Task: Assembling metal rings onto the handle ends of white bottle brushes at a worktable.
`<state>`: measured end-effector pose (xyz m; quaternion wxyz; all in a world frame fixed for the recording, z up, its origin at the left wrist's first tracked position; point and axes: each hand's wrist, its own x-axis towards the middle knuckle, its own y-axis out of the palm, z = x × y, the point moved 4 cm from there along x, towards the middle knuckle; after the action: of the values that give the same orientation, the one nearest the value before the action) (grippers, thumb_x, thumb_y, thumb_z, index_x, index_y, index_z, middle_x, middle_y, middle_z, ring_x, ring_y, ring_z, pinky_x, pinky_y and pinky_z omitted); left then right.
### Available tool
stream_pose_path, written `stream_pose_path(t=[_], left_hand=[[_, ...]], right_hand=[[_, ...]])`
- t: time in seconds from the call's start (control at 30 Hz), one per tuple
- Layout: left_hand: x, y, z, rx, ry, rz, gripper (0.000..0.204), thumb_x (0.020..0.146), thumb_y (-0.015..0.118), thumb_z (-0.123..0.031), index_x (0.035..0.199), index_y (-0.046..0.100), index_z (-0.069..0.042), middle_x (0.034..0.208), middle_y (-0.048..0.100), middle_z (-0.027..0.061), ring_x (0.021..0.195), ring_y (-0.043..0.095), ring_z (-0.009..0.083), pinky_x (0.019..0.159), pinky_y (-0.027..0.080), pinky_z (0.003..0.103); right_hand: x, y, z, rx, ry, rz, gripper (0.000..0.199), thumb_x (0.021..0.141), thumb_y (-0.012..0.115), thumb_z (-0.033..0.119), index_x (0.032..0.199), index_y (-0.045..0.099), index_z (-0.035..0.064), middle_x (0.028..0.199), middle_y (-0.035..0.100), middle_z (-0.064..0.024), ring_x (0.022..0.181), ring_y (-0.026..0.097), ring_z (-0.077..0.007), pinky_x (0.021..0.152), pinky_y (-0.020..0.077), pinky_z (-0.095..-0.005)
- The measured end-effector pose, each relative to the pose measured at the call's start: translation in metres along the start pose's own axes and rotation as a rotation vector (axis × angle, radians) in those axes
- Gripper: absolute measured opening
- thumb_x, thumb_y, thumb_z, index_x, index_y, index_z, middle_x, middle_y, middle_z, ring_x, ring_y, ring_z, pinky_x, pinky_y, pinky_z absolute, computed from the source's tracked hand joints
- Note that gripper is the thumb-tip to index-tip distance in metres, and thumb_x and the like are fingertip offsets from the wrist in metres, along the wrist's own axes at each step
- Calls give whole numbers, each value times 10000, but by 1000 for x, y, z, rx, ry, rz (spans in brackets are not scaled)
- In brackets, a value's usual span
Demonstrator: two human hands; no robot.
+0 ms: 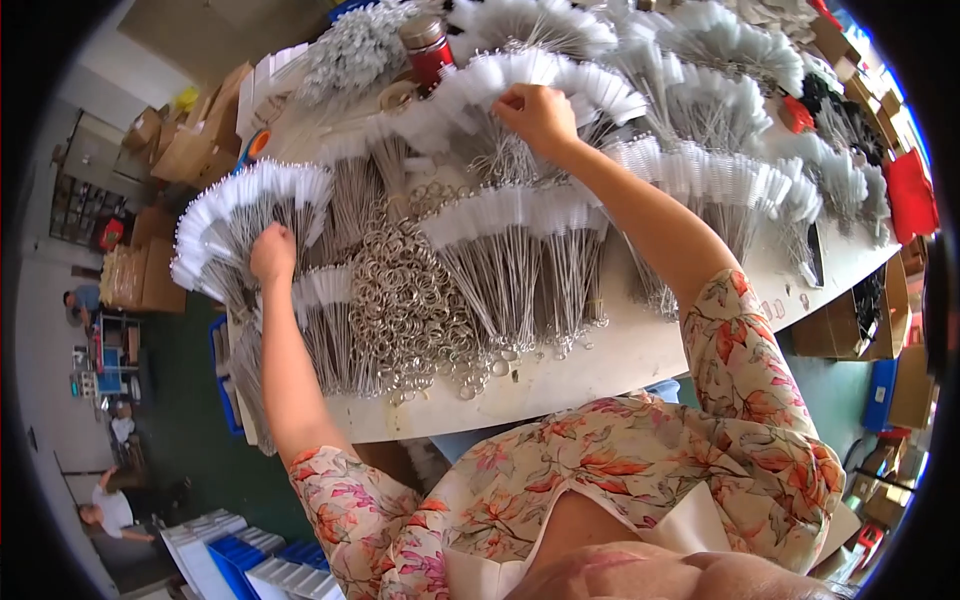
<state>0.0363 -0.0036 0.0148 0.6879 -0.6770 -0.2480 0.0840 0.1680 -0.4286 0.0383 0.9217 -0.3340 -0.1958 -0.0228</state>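
Observation:
My left hand (273,252) is closed over the wire stems of a fan of white-bristled brushes (215,225) at the table's left. What lies inside its fingers is hidden. My right arm reaches across the table. At its end my right hand (538,118) is closed in a pinch against the white heads of another brush fan (480,85) at the back; whatever it pinches is too small to make out. Between my arms lies a pile of metal rings (405,290). Right of it, bundles of brushes (515,265) lie with their looped wire ends toward me.
A red jar with a metal lid (427,52) stands at the back, near a roll of tape (397,96). More brush bundles (720,190) cover the right side. Cardboard boxes (205,130) stand beyond the table's left. Two people are far off at left.

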Motion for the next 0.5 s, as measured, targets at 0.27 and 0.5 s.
stream_pose_path(t=[0.27,0.5], left_hand=[[40,-4,87,55,42,42,183,846,433,-172,893,575,-68,774,627,204,688,631,349,576,498,463],[34,9,82,-546,-111,194,126,867,489,-139,859,524,-17,680,600,106,526,585,164,456,472,286]], right_hand=[[18,-45,67,379,-251,-209,229,695,702,279,778,672,67,715,577,-125,698,578,-265,655,449,-341],[72,-173,-10,692,-144,-46,196,911,496,261,925,566,79,675,538,-42,582,538,-105,523,460,-251]])
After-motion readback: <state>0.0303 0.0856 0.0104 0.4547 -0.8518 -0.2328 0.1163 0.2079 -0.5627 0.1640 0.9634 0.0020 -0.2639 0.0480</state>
